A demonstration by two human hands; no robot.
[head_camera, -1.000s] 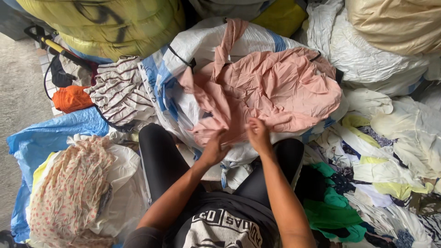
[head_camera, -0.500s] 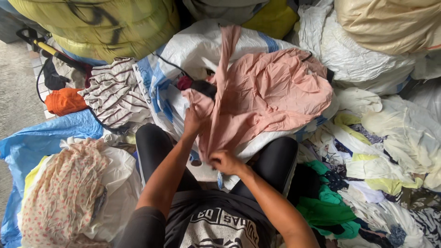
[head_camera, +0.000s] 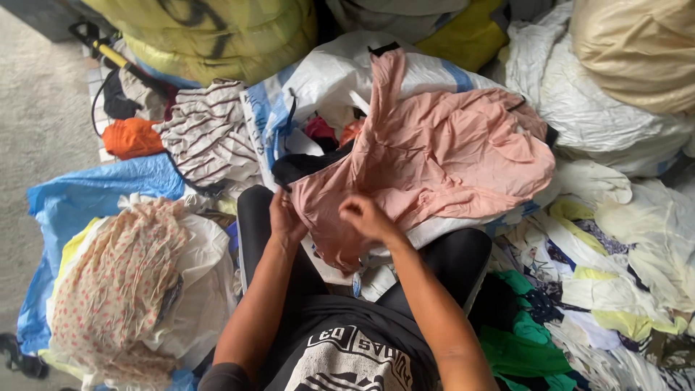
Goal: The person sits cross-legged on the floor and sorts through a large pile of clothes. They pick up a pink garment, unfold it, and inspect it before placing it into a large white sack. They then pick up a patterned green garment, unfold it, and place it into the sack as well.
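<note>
A pink garment [head_camera: 441, 152] lies spread over a white sack [head_camera: 340, 80] in front of my lap. My left hand [head_camera: 284, 217] grips the garment's lower left edge beside my knee. Just right of it, my right hand [head_camera: 365, 216] pinches a fold of the same pink cloth. Under the lifted left edge, dark, red and orange clothes show inside the sack's mouth. My black-trousered legs lie on either side of the sack.
A striped top [head_camera: 206, 130] and an orange cloth [head_camera: 130, 137] lie to the left. A floral fabric [head_camera: 116, 282] rests on a blue sack [head_camera: 79, 195]. Yellow bags [head_camera: 217, 36] stand behind. White bags and mixed clothes [head_camera: 615, 253] fill the right side.
Both hands pulled the garment's lower edge toward me and to the left. The left hand came down from up on the sack, and the sack's dark contents now show.
</note>
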